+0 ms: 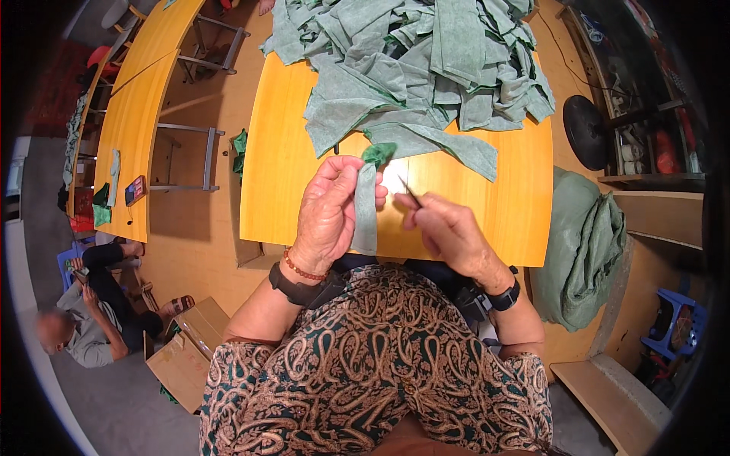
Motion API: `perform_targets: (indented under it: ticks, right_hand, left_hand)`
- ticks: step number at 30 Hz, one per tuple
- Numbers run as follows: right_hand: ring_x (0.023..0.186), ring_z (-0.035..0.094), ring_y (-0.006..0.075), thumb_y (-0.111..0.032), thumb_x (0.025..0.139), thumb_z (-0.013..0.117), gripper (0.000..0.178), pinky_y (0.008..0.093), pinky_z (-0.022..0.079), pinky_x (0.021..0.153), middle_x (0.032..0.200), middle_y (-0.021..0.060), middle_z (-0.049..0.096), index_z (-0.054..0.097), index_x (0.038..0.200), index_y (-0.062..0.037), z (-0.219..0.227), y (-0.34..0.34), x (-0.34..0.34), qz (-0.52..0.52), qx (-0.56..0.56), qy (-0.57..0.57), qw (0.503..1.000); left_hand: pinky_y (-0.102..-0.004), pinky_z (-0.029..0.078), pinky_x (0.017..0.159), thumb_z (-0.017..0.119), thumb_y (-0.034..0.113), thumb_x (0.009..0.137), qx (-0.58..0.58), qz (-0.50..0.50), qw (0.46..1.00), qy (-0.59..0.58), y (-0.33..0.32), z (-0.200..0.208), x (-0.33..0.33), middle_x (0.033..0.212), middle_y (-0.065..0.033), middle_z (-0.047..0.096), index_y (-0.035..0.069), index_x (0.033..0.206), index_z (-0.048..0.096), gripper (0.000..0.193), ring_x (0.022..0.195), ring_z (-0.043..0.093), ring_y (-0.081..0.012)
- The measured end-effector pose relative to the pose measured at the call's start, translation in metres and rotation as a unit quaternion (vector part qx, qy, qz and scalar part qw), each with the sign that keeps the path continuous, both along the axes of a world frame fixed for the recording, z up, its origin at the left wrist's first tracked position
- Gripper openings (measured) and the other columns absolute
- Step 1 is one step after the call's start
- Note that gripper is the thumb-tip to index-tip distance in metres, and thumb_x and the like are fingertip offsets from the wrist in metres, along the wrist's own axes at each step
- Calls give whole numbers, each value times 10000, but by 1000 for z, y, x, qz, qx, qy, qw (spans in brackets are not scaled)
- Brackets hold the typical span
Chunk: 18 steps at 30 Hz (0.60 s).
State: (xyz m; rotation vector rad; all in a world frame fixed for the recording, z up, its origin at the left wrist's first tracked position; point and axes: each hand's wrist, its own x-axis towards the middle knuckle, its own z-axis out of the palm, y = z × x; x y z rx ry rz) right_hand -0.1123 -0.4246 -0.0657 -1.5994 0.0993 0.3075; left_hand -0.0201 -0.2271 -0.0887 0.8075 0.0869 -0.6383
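My left hand (328,209) grips a narrow strip of grey-green fabric (366,213) that hangs down over the near edge of the yellow wooden table (281,167); the strip's top end is bunched into a darker green tuft. My right hand (449,228) is beside it, pinching a thin dark tool (411,192), maybe small scissors or a needle, pointed toward the strip. A large heap of the same grey-green fabric pieces (418,68) covers the far half of the table, a short way beyond both hands.
A green sack (585,243) stands at the table's right, with a black round fan base (585,129) and shelves behind it. Long yellow tables (137,114) stand to the left. A seated person (99,311) and cardboard boxes (186,357) are on the floor at lower left.
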Motion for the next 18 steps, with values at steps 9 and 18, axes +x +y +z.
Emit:
perform_targets:
  ticks: [9, 18]
  right_hand:
    - [641, 541, 59, -94, 1027, 439, 421, 227, 465, 604, 699, -8, 595, 471, 1447, -99, -6, 2, -14, 39, 33, 69, 996]
    - [456, 446, 22, -94, 1031, 465, 383, 177, 370, 422, 663, 12, 608, 510, 1412, -99, -14, 1, -7, 43, 108, 91, 989]
  left_hand:
    - [-354, 570, 815, 577, 142, 992, -10, 21, 998, -65, 0, -6, 4, 994, -146, 659, 58, 1126, 536, 164, 883, 672, -228]
    - [-289, 531, 819, 596, 65, 969, 118, 60, 967, -219, -5, -13, -1, 968, -92, 661, 73, 1056, 510, 122, 857, 651, -143]
